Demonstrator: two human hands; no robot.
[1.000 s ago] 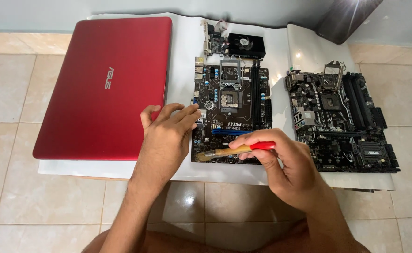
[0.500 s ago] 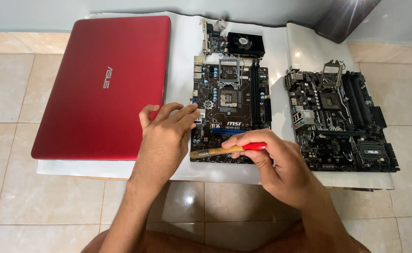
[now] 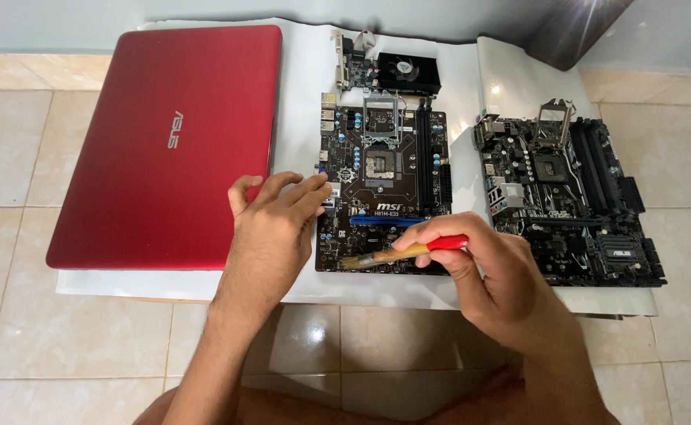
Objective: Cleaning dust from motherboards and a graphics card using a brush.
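We see an evenly lit, bright scene under soft daylight, with glare at the upper right corner and pale reflections on the glossy floor tiles. Shadows stay faint beneath the hands, focus is sharp throughout, and straight edges bow slightly toward the borders.

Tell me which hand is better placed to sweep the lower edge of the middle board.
The right hand, probably: it holds the brush, whose bristles lie at the lower edge of the middle board. The left hand only rests on the board's left side.
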